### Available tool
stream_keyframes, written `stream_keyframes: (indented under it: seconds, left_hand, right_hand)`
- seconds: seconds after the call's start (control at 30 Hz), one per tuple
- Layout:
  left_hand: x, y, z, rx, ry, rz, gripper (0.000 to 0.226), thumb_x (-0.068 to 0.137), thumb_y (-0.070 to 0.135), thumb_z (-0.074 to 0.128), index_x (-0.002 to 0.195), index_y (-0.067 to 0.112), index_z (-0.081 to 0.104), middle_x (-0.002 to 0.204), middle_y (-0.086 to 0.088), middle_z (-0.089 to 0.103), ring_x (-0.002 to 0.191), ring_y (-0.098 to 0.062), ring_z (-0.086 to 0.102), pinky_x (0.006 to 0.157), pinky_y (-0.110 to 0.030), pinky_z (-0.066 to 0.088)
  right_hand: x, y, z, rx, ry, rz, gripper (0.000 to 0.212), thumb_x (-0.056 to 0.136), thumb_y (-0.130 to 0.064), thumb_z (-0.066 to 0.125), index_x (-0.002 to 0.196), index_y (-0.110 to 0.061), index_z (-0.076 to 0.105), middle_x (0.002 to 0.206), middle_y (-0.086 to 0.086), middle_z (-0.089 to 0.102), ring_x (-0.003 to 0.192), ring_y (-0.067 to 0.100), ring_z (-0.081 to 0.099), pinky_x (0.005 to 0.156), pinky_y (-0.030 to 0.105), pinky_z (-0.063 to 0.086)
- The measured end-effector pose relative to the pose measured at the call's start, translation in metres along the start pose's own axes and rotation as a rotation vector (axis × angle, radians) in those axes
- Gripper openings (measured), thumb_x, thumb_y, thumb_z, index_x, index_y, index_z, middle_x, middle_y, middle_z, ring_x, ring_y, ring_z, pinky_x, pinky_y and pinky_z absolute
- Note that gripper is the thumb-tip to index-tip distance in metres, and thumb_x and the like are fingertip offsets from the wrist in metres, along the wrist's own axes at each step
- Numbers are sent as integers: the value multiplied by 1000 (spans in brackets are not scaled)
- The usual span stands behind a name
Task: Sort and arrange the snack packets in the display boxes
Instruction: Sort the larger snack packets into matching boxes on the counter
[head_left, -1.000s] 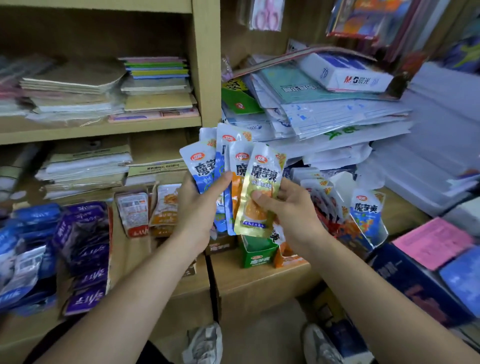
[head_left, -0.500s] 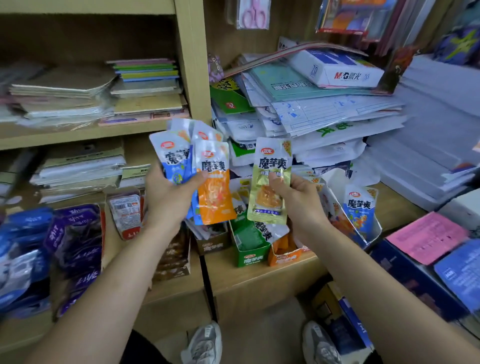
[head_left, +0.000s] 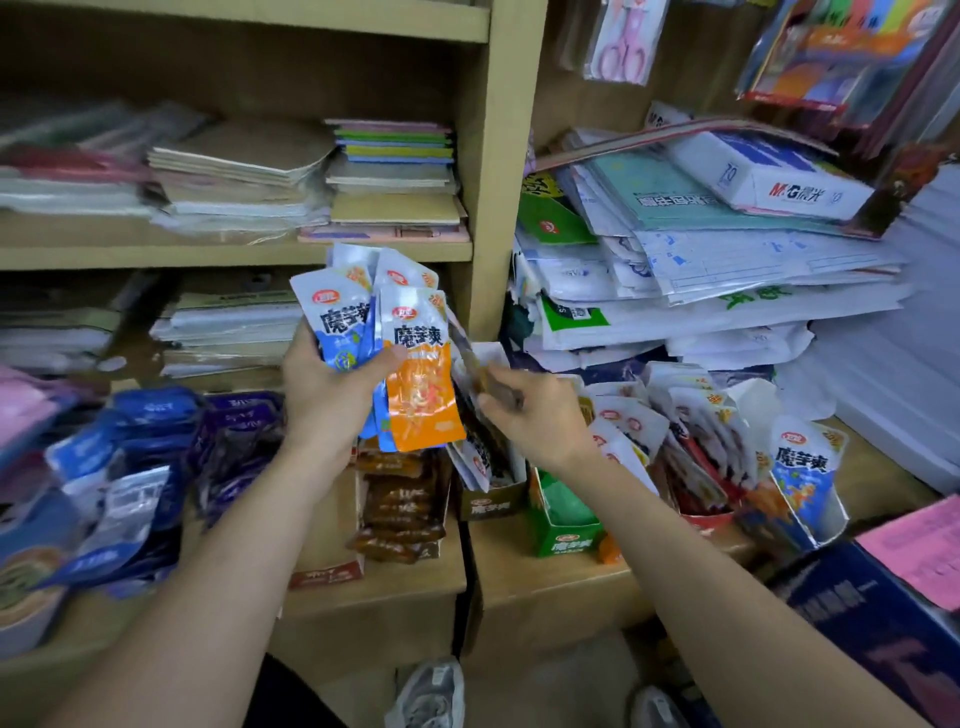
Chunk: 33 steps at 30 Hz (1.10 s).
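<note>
Left hand (head_left: 332, 387) raised, up-left of green box (head_left: 563, 525), gripping fan of packets (head_left: 421, 395), thumb across front. Right hand (head_left: 535, 421) above box, pinching blurred packet (head_left: 467, 353) edge-on.

Blue-and-white packet (head_left: 336, 332), orange-and-white packet (head_left: 423, 384), green display box (head_left: 563, 525), pink paper (head_left: 919, 556).

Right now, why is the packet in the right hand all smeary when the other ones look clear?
Head view: the packet pinched by the right hand is streaked by motion blur; the orange packet in the left hand is sharp, its print readable; the blue packs near the left edge look soft.
</note>
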<state>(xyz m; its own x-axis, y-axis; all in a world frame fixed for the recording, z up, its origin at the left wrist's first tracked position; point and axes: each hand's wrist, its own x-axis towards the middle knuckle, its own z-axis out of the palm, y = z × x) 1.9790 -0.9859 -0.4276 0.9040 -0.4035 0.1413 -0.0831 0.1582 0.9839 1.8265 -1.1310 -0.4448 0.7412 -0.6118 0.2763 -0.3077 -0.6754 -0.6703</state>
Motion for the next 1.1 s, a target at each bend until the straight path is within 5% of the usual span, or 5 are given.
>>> stream_keyframes:
  seconds: [0.17, 0.37, 0.73, 0.93, 1.1]
  left_hand:
    - [-7, 8, 5, -87, -20, -40, 48, 77, 3, 85, 117, 20, 64, 107, 6, 77, 97, -13, 74, 84, -40, 61]
    - [-40, 17, 43, -179, -284, -148, 40, 84, 3, 76, 121, 13, 65, 112, -3, 76, 101, -25, 74, 85, -47, 60]
    - [-78, 2, 110, -134, -387, -199, 34, 85, -1, 76, 114, 14, 66, 110, -5, 77, 100, -28, 74, 89, -60, 57]
    - [-75, 6, 122, -53, -389, -146, 46, 76, 0, 84, 115, 13, 64, 107, -1, 77, 99, -24, 75, 89, -55, 58]
    - [-61, 5, 120, -21, -238, -52, 44, 75, 5, 87, 113, 13, 65, 107, 3, 77, 96, -16, 75, 86, -46, 61]
  right_hand:
    - [-13, -3, -25, 268, -96, 145, 35, 99, -26, 64, 125, -3, 67, 123, 17, 70, 116, 23, 65, 100, 44, 51]
    - [-35, -13, -50, 1033, -158, 352, 62, 91, -44, 68, 146, -23, 47, 134, 4, 65, 118, 26, 66, 96, 48, 55]
    - [-61, 30, -90, 973, 178, 418, 24, 92, -15, 72, 114, -6, 70, 112, 26, 70, 102, 47, 68, 86, 62, 57]
    - [-59, 33, -115, 971, 147, 426, 9, 93, -12, 69, 96, -5, 74, 86, 12, 75, 66, 22, 72, 54, 29, 56]
    - [-62, 57, -140, 804, 543, 372, 47, 92, -28, 72, 75, 7, 46, 65, 15, 41, 55, 29, 38, 54, 38, 40]
